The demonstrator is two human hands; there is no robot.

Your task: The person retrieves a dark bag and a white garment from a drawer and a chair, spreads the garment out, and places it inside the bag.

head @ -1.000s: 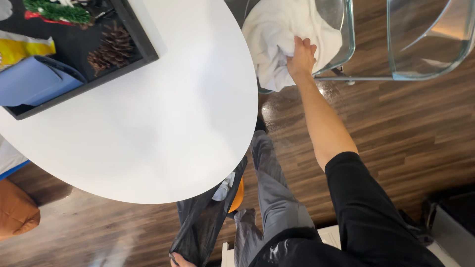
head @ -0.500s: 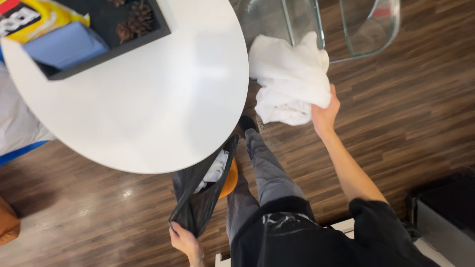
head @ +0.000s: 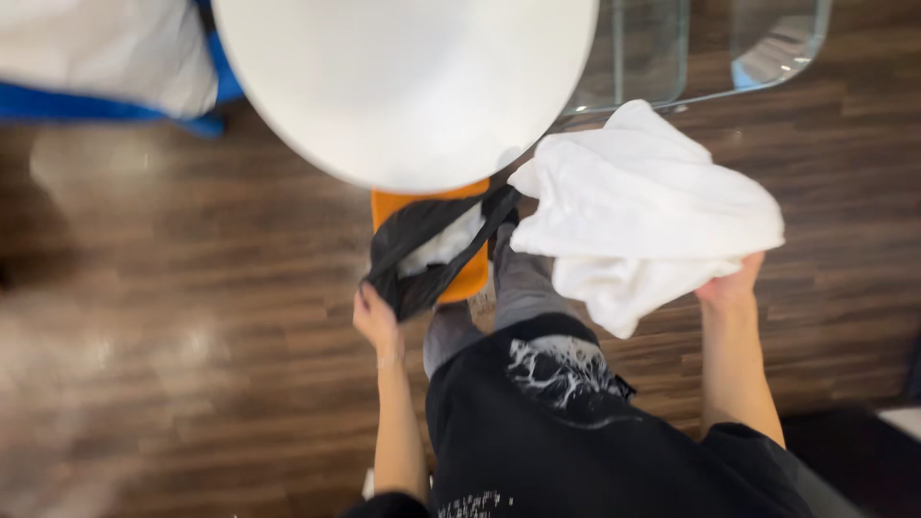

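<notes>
My right hand grips a crumpled white cloth and holds it up in front of me, to the right of a black bag. The rim of that bag is in my left hand, which holds it open below the table's edge. Something white lies inside the bag. An orange thing sits partly hidden behind the bag. The cloth's left edge is close to the bag's mouth.
A round white table fills the top centre. Clear glass chairs stand at the top right. A white and blue bundle lies at the top left. The floor is dark wood planks.
My right hand lifted the white cloth off the glass chair and carried it down toward the bag. The left hand raised the bag. My view swung downward, away from the tabletop tray.
</notes>
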